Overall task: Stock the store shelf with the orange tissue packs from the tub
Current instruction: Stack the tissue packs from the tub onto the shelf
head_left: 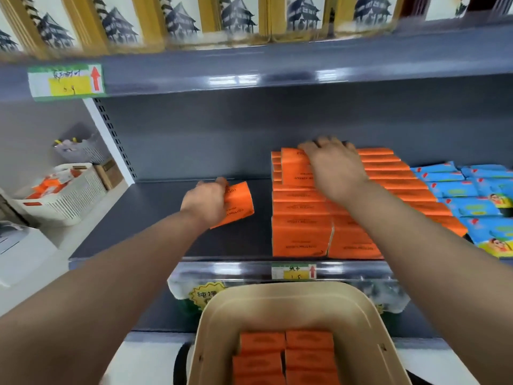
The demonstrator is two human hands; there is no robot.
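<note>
Nearest the camera, a tan tub held orange tissue packs lying in rows. Beyond it, on the dark shelf, the left hand gripped a single orange pack, fingers curled round it, well left of the stock. Stacked orange packs filled the shelf's middle from front to back. Farther back, the right hand lay across the stack's top, touching a raised pack; whether it gripped could not be told. Blue packs lay just right of the stack.
</note>
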